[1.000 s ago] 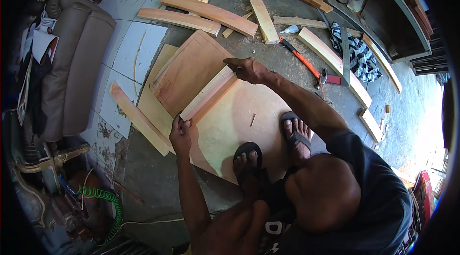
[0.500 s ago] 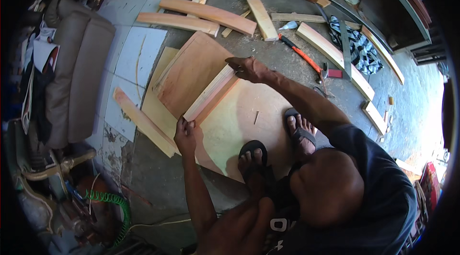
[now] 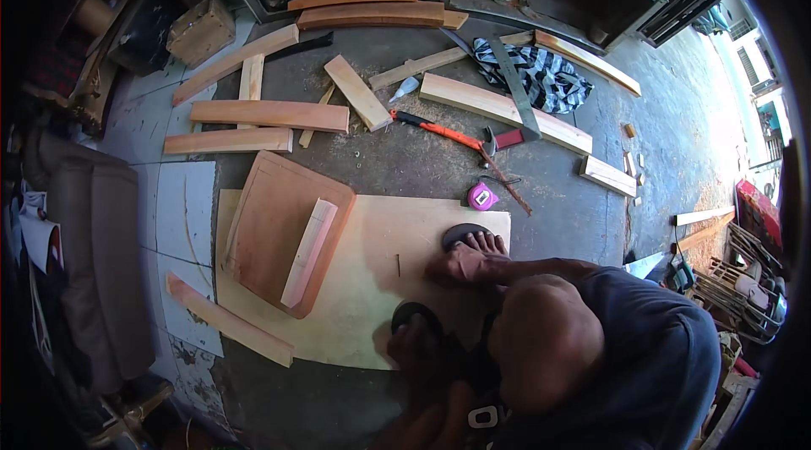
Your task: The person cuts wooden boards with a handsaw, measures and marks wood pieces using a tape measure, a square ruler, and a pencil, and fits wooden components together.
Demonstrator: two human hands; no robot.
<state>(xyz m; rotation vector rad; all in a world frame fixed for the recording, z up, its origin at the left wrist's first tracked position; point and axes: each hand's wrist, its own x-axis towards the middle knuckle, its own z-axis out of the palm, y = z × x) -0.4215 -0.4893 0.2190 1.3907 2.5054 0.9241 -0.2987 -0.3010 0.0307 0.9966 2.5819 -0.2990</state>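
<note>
A brown wooden panel point(image 3: 279, 196) with rounded corners lies on a pale plywood sheet point(image 3: 372, 230). On the panel, near its right edge, rests a short light wood block point(image 3: 309, 254), with no hand on it. My right forearm point(image 3: 553, 267) reaches left from the dark sleeve to my sandalled foot point(image 3: 483, 245). Hand and foot merge there, so the fingers cannot be made out. My left hand is out of sight. A thin brown stick point(image 3: 399, 266) lies on the sheet between my feet.
Beyond the sheet lie a pink tape measure point(image 3: 482, 196), an orange-handled hammer point(image 3: 439, 130) and a long flat metal blade point(image 3: 514, 82). Several wood planks point(image 3: 270, 114) are scattered over the floor. A striped plastic bag point(image 3: 545, 78) is crumpled by a metal cabinet point(image 3: 557, 15). Left stands a brown cushioned seat point(image 3: 89, 256).
Both hands have let go of the wood block, which now lies on the panel. My left hand has left the picture. The view has shifted, and the tape measure has come into sight.
</note>
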